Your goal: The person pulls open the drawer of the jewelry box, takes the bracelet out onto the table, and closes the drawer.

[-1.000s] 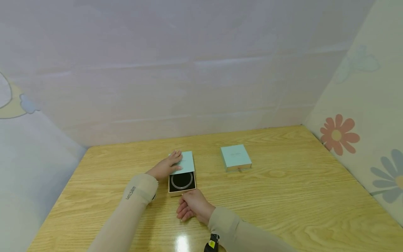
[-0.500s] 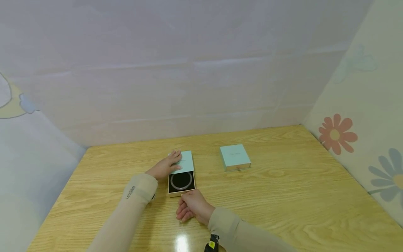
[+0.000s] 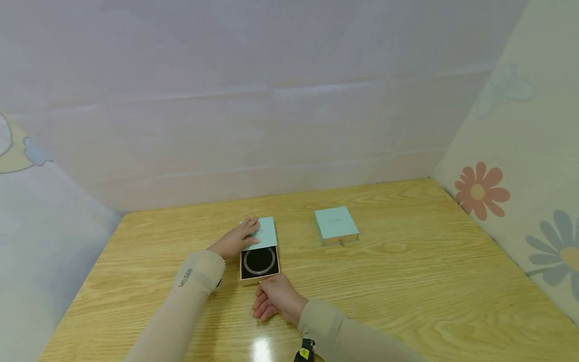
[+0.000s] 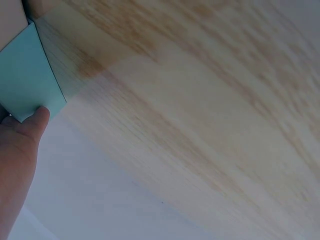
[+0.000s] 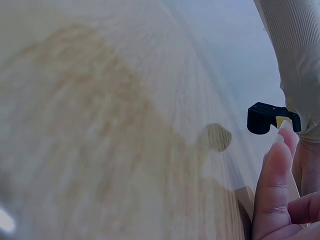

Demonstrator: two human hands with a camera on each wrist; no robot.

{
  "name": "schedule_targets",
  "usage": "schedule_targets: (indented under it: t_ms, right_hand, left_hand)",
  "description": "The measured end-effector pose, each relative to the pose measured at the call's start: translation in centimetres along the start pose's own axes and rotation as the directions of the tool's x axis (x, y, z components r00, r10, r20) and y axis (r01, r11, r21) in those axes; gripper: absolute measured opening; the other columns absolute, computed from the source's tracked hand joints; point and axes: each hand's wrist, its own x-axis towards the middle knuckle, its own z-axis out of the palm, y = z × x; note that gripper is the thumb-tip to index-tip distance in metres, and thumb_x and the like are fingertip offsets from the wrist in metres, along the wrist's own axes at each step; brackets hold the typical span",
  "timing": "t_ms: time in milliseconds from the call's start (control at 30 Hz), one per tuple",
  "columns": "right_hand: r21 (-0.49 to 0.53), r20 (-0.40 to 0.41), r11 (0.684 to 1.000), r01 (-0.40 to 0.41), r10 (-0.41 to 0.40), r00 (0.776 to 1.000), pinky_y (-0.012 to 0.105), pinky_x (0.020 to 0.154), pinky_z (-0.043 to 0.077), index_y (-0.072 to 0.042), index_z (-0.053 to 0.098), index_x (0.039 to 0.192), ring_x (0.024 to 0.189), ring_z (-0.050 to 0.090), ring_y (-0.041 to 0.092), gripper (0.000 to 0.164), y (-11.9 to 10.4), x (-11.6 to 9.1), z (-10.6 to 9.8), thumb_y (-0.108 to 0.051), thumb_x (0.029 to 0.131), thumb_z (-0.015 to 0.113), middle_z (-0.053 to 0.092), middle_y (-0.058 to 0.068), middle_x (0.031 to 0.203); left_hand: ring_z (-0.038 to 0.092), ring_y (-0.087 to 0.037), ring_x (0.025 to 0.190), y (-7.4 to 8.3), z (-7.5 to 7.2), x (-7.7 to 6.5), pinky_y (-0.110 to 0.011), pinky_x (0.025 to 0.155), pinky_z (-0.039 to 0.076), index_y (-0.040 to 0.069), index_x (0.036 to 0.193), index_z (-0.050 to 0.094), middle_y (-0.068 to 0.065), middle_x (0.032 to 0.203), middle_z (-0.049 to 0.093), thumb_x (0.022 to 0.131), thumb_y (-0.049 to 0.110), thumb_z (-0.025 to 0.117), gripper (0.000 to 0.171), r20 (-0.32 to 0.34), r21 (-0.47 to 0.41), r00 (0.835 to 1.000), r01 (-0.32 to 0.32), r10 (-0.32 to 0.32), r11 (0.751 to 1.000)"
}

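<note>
A pale turquoise drawer-style gift box (image 3: 268, 233) lies left of the table's middle, its drawer (image 3: 252, 282) pulled out toward me. In the drawer's black lining rests a pale, see-through bangle (image 3: 259, 273). My left hand (image 3: 235, 240) rests on the box's top with fingers spread straight; in the left wrist view its thumb (image 4: 41, 117) lies on the turquoise cover. At the drawer's front edge my right hand (image 3: 280, 297) has its thumb and forefinger together, pinching there, with the other fingers curled; the pinched part is hidden. The right wrist view shows the fingers (image 5: 274, 180) close to the table.
A second turquoise box (image 3: 335, 222), shut, sits farther back to the right on the wooden table (image 3: 407, 271). A pale curtain (image 3: 271, 125) rises behind the table, and a flower-printed cloth (image 3: 515, 151) hangs at the right.
The drawer has slid slightly farther out toward me, with my right hand moving along at its front. My left hand stays on the box's top. The head view shifts a little.
</note>
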Motion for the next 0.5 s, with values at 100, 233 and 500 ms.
schedule_targets:
  t_ms: [100,233,500]
  right_hand:
    - [0.000,0.000,1.000,0.004,-0.004,1.000,0.022,0.040,0.049,0.001,0.058,0.077,0.044,0.059,0.012,0.029,0.06,-0.09,0.01,-0.001,0.097,0.039,0.061,0.009,0.060]
    - [-0.001,-0.004,1.000,0.009,-0.009,1.000,0.022,0.040,0.049,0.001,0.058,0.076,0.044,0.058,0.011,0.028,0.15,-0.14,0.03,0.000,0.097,0.039,0.061,0.009,0.059]
    - [-0.012,-0.003,1.000,0.007,-0.007,1.000,0.022,0.040,0.049,0.003,0.059,0.079,0.045,0.059,0.012,0.026,0.22,-0.32,-0.02,0.000,0.096,0.039,0.061,0.010,0.061]
  left_hand:
    - [-0.003,-0.033,0.147,-0.01,0.03,-0.04,-0.053,0.117,0.007,-0.003,0.152,0.022,-0.019,0.160,0.008,0.103,0.016,0.050,0.060,0.001,0.004,1.000,0.001,-0.001,1.000]
    - [-0.003,-0.034,0.147,-0.11,0.05,0.02,-0.053,0.117,0.007,-0.003,0.152,0.021,-0.019,0.160,0.007,0.103,0.017,0.050,0.060,0.003,0.007,1.000,-0.003,0.003,1.000]
    - [-0.003,-0.034,0.147,-0.20,0.03,0.02,-0.053,0.117,0.007,-0.003,0.152,0.021,-0.019,0.160,0.007,0.102,0.017,0.051,0.061,0.004,0.009,1.000,-0.009,0.009,1.000]
